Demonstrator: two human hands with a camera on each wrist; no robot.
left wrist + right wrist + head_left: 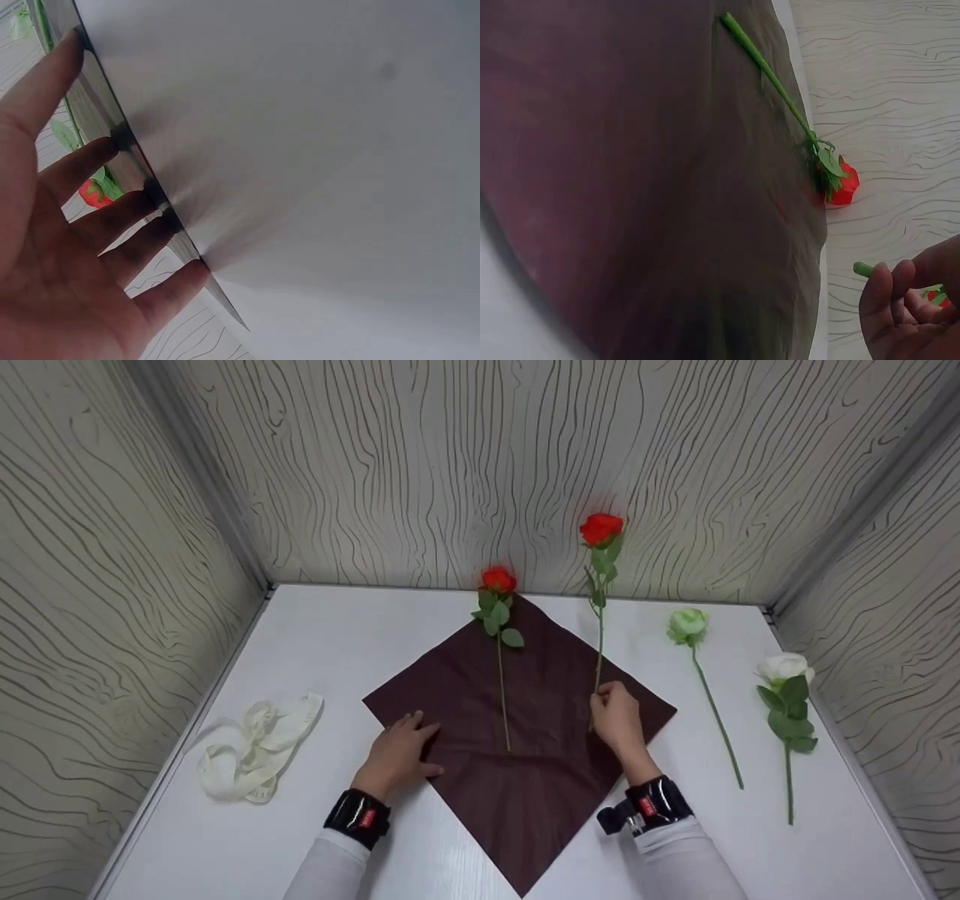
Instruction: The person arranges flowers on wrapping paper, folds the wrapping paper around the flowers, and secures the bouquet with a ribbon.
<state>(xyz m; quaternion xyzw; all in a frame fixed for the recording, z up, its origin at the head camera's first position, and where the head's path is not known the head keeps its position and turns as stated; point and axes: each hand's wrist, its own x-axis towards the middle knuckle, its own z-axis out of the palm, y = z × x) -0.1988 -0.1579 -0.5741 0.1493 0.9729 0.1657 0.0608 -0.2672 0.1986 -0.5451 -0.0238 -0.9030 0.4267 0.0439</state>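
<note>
A dark maroon sheet of wrapping paper [555,795] lies on the white table with one corner toward me. On it rests a red rose [499,580], its stem pointing toward me and its bloom at the far corner. My right hand [619,724] pinches the lower stem of a second red rose [601,531] over the paper's right part. The cut end of that stem [862,269] pokes out between the fingers in the right wrist view. With fingers spread, my left hand [397,754] rests on the paper's left edge.
To the right lie a pale green flower [688,626] and a white rose [784,669] with leaves. A loose heap of cream ribbon [255,750] sits at the left. Wood-grain patterned panels [450,472] wall in the table at the back and sides.
</note>
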